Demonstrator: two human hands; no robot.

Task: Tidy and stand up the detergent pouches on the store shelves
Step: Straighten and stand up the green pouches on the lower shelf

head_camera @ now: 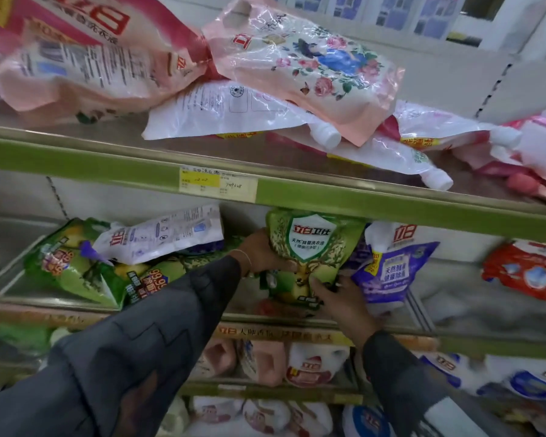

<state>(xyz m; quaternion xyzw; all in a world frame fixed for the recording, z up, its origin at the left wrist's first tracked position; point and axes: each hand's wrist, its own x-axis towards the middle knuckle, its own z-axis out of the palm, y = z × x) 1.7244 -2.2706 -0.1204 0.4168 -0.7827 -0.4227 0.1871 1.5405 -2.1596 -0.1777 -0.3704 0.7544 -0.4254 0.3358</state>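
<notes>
A green detergent pouch point(311, 247) with a white shield label stands upright on the middle shelf point(57, 298). My left hand point(260, 252) grips its left edge and my right hand point(341, 302) holds its lower right corner. To its left, green pouches point(73, 266) lie flat with a white pouch point(161, 236) across them. A purple and white pouch point(391, 266) leans at its right. On the top shelf point(297, 190), pink and white pouches point(300, 64) lie in a loose heap.
A red pouch point(527, 272) lies at the far right of the middle shelf. A yellow price tag point(218, 184) hangs on the green shelf edge. Pink and white bottles and pouches point(309, 364) fill the lower shelves.
</notes>
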